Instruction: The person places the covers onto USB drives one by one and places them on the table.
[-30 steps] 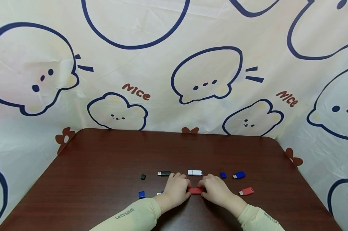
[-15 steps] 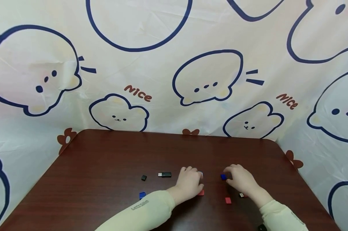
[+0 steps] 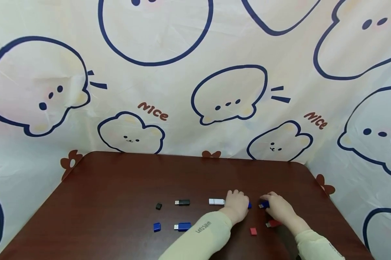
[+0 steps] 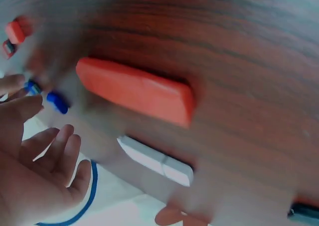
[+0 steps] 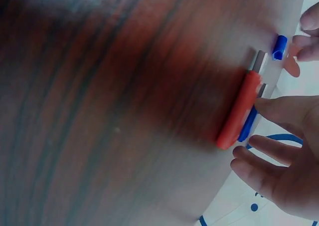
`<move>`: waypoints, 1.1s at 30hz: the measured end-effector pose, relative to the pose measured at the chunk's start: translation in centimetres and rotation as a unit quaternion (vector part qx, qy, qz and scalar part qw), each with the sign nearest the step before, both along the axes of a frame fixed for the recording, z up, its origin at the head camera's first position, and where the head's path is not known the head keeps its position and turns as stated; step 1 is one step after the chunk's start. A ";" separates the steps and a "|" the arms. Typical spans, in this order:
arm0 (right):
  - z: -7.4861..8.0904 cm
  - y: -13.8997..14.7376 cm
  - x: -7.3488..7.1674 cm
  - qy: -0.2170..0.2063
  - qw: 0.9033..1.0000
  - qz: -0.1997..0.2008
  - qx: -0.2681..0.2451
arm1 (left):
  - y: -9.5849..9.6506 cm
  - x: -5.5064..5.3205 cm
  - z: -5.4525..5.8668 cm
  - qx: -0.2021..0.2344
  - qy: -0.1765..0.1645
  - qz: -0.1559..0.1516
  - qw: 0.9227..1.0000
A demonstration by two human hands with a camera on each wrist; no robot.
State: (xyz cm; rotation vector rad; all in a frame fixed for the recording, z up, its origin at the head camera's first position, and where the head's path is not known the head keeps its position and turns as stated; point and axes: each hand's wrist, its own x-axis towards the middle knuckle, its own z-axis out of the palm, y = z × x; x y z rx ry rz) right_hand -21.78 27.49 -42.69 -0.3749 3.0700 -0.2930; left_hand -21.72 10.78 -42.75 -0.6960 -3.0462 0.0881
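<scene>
Fingers spread, my left hand (image 3: 237, 205) reaches low over the table at a small blue cap (image 3: 249, 205); the thumb and fingers stand apart around it. My right hand (image 3: 280, 207) is at the uncapped blue USB flash drive (image 3: 264, 204), its thumb overlapping the drive in the right wrist view and its other fingertips a little apart from it. Nearer me lies an uncapped red USB flash drive (image 3: 273, 224), with a red cap (image 3: 253, 232) to its left. A capped red flash drive (image 4: 134, 89) shows in the left wrist view, hidden by my left forearm in the head view.
A capped white flash drive (image 3: 216, 202) lies just left of my left hand. Further left are a black flash drive (image 3: 182, 203), a black cap (image 3: 158, 206), another blue flash drive (image 3: 182, 226) and its cap (image 3: 157, 227). A patterned cloth (image 3: 179, 137) hangs behind the table.
Both hands have left the capped red flash drive and moved right, the left to the blue cap and the right to the blue flash drive. The head view has tilted up slightly.
</scene>
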 end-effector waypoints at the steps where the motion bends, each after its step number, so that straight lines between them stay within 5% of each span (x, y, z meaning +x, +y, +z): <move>1: -0.1 0.0 -0.1 -0.003 1.000 -0.001 -0.001 | 0.4 0.0 -0.2 -0.008 0.004 0.004 1.000; 10: -0.5 -0.2 0.0 0.018 1.000 -0.011 0.007 | 2.7 -0.1 -1.7 -0.006 0.040 0.060 0.997; 17: -0.6 0.3 0.0 0.043 0.999 -0.009 0.022 | 3.2 -0.4 -2.0 0.004 0.052 0.066 0.996; 27: -0.7 1.0 -0.5 0.008 0.999 -0.029 -0.037 | 2.3 -0.9 -1.4 0.095 0.037 0.084 0.991; 30: -0.6 1.3 -0.6 -0.025 0.996 -0.047 -0.074 | 1.7 -1.0 -1.0 0.163 0.018 0.087 0.983; 33: -0.2 1.7 -0.7 -0.042 0.989 -0.052 -0.130 | 1.1 -1.0 -0.3 0.269 -0.016 0.101 0.958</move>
